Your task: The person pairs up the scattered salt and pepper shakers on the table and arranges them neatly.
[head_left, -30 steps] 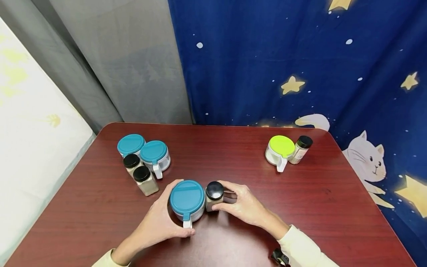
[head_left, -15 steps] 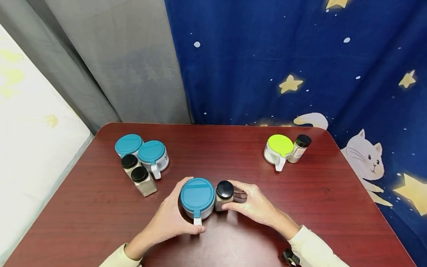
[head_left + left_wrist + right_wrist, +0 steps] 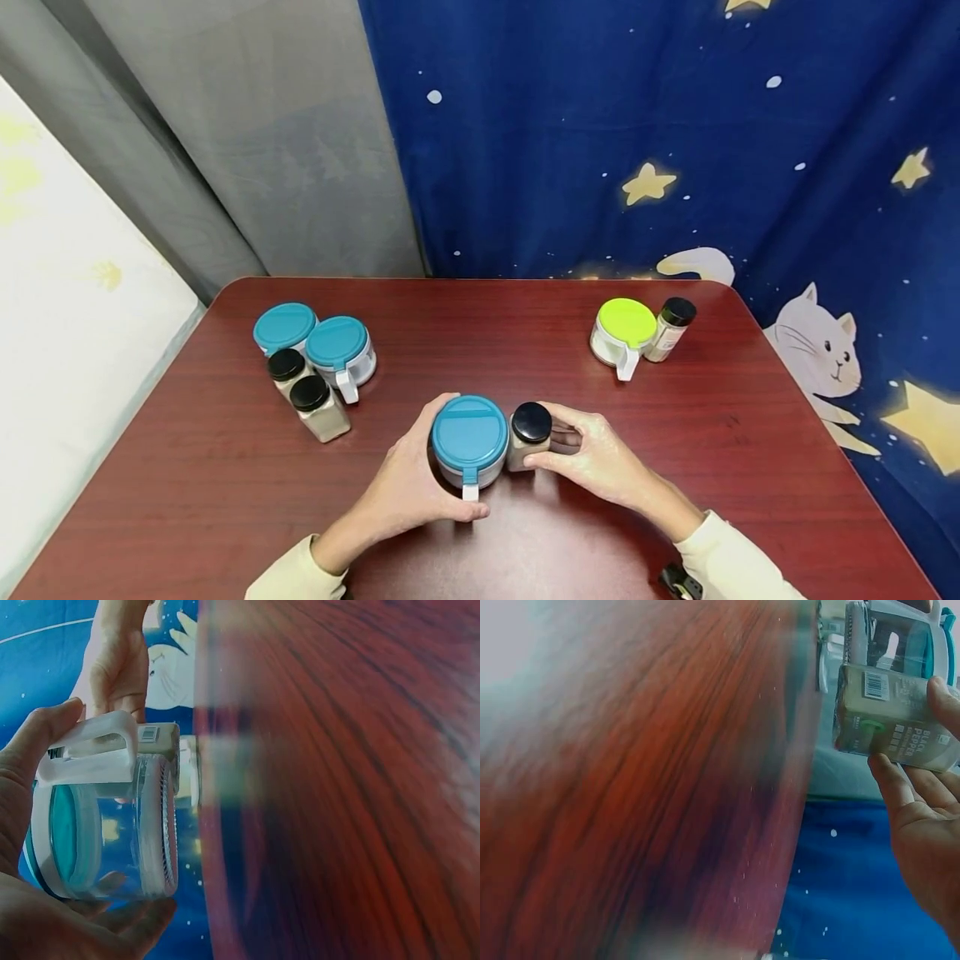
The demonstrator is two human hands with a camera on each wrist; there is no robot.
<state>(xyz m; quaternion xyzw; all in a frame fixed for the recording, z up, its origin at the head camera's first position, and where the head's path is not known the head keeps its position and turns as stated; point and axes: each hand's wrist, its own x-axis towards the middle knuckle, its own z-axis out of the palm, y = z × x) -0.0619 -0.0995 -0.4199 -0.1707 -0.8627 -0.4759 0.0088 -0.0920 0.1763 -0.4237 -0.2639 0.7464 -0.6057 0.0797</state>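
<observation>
Carrying blue-lidded jar (image 3: pixel 470 433) and black-capped bottle (image 3: pixel 529 435) farther right than half a second ago, above the table (image 3: pixel 187 483); gripping the jar between widely set thumb and fingers of the left hand (image 3: pixel 408 483); pinching the bottle between narrower-set right hand (image 3: pixel 600 462) fingertips; keep both upright, pacing evenly to avoid knocking
</observation>
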